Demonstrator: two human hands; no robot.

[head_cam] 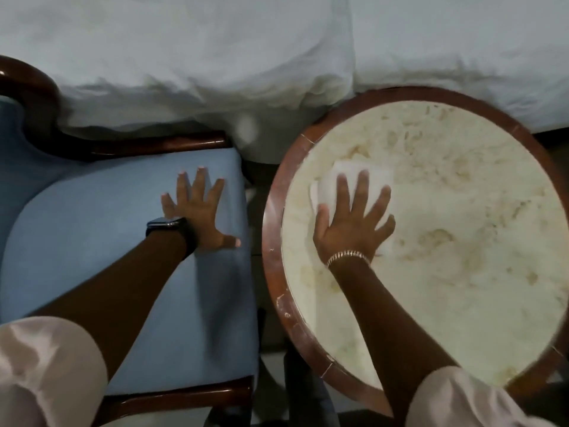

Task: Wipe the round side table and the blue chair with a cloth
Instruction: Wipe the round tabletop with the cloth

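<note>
The right hand [354,223] is laid palm down on the cloth [366,180], fingers spread wide and pressed flat; nothing is gripped, the cloth being pinned under the palm and fingers against the table [274,241]; the right forearm is stretched up from the lower right corner, a pale sleeve [468,399] being seen at its upper end and a gold bracelet [348,255] at the wrist. The left hand [200,214] is laid flat on the chair [92,241], fingers splayed wide and the thumb turned out toward the table; nothing is held by it; a black watch [172,228] is worn on that wrist, and the left arm is extended from the lower left corner.

The cloth is white and folded, and is found on the left half of the table top, just inside the brown rim; the top is pale and mottled with tan patches. The chair is set just beside the table, on its left, apart from it by a narrow gap; its blue seat is framed in dark wood. White bedding [215,57] is spread behind both.

Counted: two hands, one cloth, one table, one chair, one watch, one bracelet.
</note>
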